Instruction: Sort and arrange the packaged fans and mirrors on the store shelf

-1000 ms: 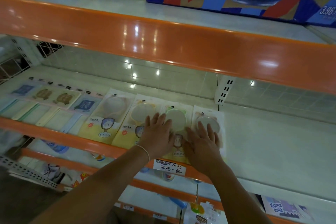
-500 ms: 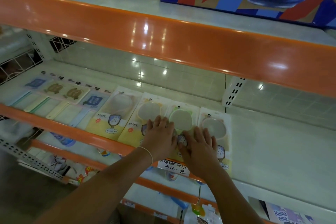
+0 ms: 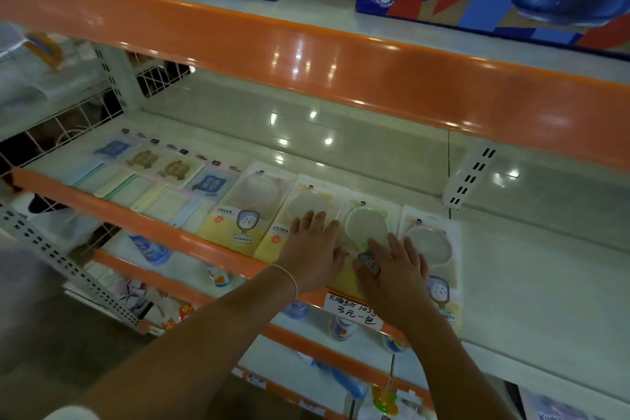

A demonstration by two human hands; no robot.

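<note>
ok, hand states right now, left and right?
Left hand: open, fingers flat on the yellow-rimmed mirror pack.
Right hand: open, fingers spread flat across the green-rimmed mirror pack, holding nothing.

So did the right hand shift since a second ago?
Yes: the right hand slid left, off the rightmost pack onto the green pack, nearer the price tag.

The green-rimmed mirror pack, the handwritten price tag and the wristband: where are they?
green-rimmed mirror pack (image 3: 366, 225): head view, on the round mirror face.
handwritten price tag (image 3: 353, 312): head view, on the written middle of the paper.
wristband (image 3: 289, 278): head view, on the thin band across the left wrist.
</note>
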